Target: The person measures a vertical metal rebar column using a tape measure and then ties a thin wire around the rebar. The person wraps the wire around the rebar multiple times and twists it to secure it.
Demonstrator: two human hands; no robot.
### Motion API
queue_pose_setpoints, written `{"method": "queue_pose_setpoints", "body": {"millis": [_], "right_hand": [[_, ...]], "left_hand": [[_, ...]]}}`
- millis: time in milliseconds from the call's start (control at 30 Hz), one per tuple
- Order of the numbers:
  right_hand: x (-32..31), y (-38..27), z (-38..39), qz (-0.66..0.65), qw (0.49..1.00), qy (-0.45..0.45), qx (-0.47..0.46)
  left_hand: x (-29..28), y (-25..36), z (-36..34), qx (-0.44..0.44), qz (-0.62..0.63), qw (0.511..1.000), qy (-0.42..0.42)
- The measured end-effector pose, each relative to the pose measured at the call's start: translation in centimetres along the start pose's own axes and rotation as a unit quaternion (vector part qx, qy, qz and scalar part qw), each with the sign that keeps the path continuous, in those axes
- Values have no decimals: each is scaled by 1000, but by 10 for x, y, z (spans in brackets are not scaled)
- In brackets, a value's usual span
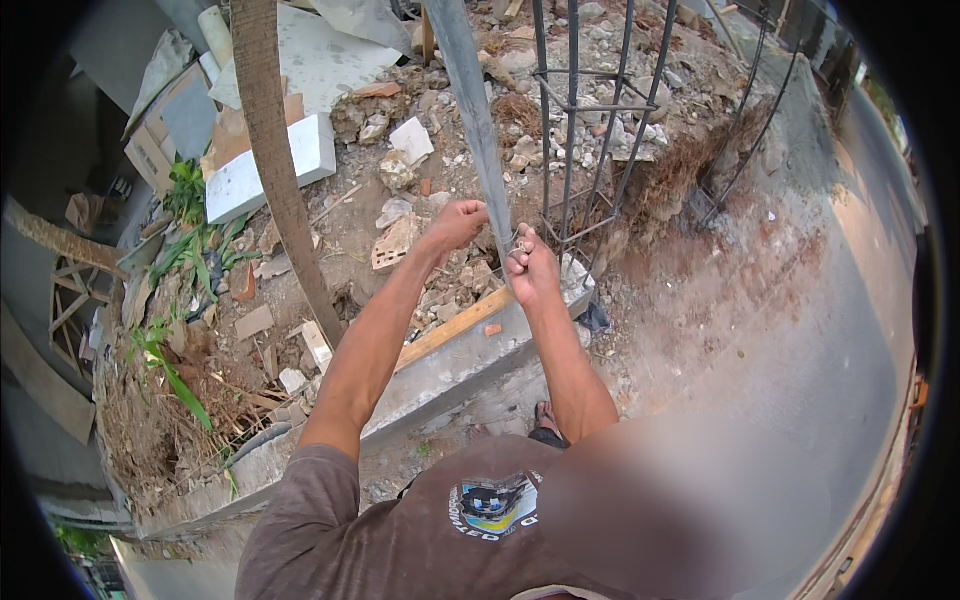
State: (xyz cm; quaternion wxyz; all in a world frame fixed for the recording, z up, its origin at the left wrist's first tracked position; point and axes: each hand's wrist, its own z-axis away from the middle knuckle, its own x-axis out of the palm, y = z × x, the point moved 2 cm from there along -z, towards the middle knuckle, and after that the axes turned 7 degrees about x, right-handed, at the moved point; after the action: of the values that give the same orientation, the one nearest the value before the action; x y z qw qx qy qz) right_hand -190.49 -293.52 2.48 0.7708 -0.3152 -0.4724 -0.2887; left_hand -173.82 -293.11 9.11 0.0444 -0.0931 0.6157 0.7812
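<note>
A grey metal pole rises from the concrete ledge in front of me, and both hands work close around its lower part. To the left of the pole is my left hand, fingertips pinched together; what they hold is too small to make out. My right hand is on the pole's right side, palm turned up and fingers curled. A thin strand that looks like wire shows at its fingers. Just beyond the right hand stands an upright cage of steel rebar with square ties.
A wooden plank leans at the left, beside a white block. Broken brick and rubble cover the ground behind the ledge. A timber strip lies along the ledge. More bent rebar stands at the right, near the road.
</note>
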Motion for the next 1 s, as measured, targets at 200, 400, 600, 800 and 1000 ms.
{"method": "queue_pose_setpoints", "body": {"millis": [200, 400, 600, 800, 1000], "right_hand": [[8, -5, 1, 43, 999, 6, 0], [19, -8, 14, 111, 992, -60, -17], [17, -5, 14, 96, 995, -15, -40], [14, -4, 11, 118, 991, 6, -60], [8, -2, 8, 100, 993, -19, -61]], "left_hand": [[0, -7, -27, -70, 33, 990, -118], [6, -3, -47, -91, 79, 953, -278], [4, -12, -59, -93, 56, 953, -284], [5, -4, -65, -114, -16, 947, -301], [17, 4, -56, -88, 35, 956, -277]]}}
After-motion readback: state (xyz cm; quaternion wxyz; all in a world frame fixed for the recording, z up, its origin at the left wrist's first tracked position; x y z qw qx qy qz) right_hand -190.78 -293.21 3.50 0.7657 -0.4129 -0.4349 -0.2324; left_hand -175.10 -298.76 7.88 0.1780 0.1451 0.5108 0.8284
